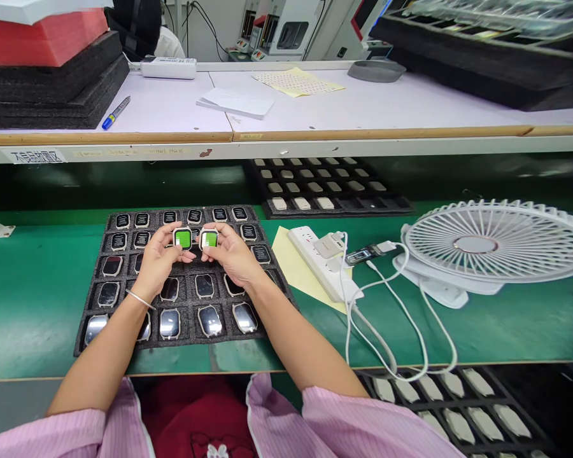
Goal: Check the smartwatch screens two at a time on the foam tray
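Up close, two small watch bodies with lit green screens sat side by side above the black foam tray [124,346]: the left watch [183,238] pinched in my left hand [160,257], the right watch [209,239] pinched in my right hand [232,254]. Both hovered over the tray's middle rows, other dark-screened watches filling its pockets. Further right on the green bench lay a white power strip [315,261], tangled cables and a white fan [496,245]
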Demonstrator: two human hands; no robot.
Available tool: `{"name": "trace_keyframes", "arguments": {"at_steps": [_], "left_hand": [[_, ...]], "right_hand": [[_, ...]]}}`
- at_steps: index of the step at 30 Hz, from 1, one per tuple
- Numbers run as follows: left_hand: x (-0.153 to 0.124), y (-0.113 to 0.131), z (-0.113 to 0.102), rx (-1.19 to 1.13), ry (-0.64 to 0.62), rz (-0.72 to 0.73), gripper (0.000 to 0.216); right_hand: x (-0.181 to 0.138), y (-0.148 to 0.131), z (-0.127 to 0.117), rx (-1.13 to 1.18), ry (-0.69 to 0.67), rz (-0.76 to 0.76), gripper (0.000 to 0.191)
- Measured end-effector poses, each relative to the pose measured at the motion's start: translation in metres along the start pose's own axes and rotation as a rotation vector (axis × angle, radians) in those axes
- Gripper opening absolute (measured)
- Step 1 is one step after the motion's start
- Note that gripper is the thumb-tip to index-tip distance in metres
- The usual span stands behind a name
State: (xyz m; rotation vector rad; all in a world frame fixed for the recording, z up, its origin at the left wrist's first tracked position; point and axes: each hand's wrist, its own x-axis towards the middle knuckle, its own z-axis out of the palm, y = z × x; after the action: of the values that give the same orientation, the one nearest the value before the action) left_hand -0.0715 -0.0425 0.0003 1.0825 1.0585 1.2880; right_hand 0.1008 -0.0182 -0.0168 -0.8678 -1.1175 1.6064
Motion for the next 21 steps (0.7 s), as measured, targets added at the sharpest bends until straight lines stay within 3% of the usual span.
{"name": "trace_keyframes", "arguments": {"at_steps": [7,12,21], "left_hand": [[0.0005,-0.0034,-0.0002,0.026,-0.005,0.026,0.058],[-0.0009,-0.0033,-0.0013,0.029,-0.045,0.008,0.056],[-0.0024,0.0017,-0.0007,0.016,-0.053,-0.013,0.049]], "right_hand": [[0.0001,-0.0012,0.0004,-0.01,0.015,-0.002,0.05],[0.0003,-0.0016,0.0001,-0.039,0.072,-0.005,0.032],[-0.0001,-0.0012,-0.0005,-0.045,0.024,-0.047,0.039]]}}
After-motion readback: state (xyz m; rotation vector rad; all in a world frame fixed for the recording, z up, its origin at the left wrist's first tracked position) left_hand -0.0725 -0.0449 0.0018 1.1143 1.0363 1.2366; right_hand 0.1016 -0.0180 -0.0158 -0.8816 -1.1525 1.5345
